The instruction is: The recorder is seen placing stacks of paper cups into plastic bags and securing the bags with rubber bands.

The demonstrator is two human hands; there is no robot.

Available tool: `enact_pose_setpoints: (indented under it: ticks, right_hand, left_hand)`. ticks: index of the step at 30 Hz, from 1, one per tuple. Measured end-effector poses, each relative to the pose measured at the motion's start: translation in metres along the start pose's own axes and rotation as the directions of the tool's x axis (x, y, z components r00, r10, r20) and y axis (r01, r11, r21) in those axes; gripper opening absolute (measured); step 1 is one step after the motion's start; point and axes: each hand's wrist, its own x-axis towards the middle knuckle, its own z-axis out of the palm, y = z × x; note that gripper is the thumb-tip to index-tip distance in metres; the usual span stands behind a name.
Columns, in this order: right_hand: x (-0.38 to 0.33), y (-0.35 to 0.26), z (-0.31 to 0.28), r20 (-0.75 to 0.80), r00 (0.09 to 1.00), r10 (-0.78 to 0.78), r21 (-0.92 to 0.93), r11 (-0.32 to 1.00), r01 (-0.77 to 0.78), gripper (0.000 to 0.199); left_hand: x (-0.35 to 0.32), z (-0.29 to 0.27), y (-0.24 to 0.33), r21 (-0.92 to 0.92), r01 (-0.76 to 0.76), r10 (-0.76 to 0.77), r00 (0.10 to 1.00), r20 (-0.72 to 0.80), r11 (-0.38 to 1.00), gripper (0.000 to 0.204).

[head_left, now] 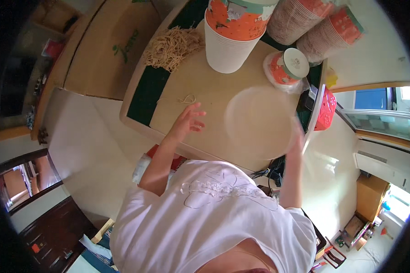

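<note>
Head view, looking down over the person's white shirt (214, 227) onto a tan counter (214, 91) with a dark green border. At the far edge of the counter stands a tall stack of white paper cups (228, 48) with an orange printed top, and to its right two further sleeves of stacked cups (314, 22) lie tilted on their sides. In the middle right, a large translucent round lid (258, 122), blurred in the frame, is held above the counter surface; it covers much of the counter's near right part. The right hand (298, 139) sits at the lid's lower right rim and appears closed on that rim, though the blur hides the fingers. A heap of pale tan string-like strands (172, 47) rests on the far left part of the counter, partly over the green border. Just beyond the lid, a small bagged orange cup with a white lid (288, 67) lies on its side, close to the lid's far rim. A red perforated container (325, 109) shows past the counter's right edge. The left hand (187, 122) is open with fingers spread and holds nothing, hovering over the counter left of the lid and well apart from it. A short loose strand (184, 99) lies on the counter just beyond the left fingertips
</note>
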Motion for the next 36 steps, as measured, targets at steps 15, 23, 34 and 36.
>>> enact_pose_setpoints:
  ticks: [15,23,34,36]
  right_hand:
    - [0.033,0.270,0.103,0.468,0.597,0.651,0.074,0.644,-0.761,0.029]
    - [0.153,0.168,-0.055,0.132,0.955,0.264,0.541,0.789,-0.293,0.031]
    - [0.075,0.150,-0.079,0.248,0.843,0.478,0.200,0.826,-0.527,0.037]
    - [0.077,0.126,-0.097,0.116,0.931,0.346,0.233,0.902,-0.364,0.040]
  left_hand:
    - [-0.095,-0.133,-0.006,-0.180,-0.241,0.100,0.818,-0.566,0.954,0.060]
    - [-0.082,-0.114,-0.002,-0.140,-0.035,-0.044,0.849,-0.526,0.989,0.053]
    - [-0.007,0.002,-0.003,0.481,0.262,-0.064,0.919,-0.388,0.837,0.039]
    - [0.005,0.003,-0.015,0.554,0.260,-0.080,0.941,-0.328,0.790,0.035]
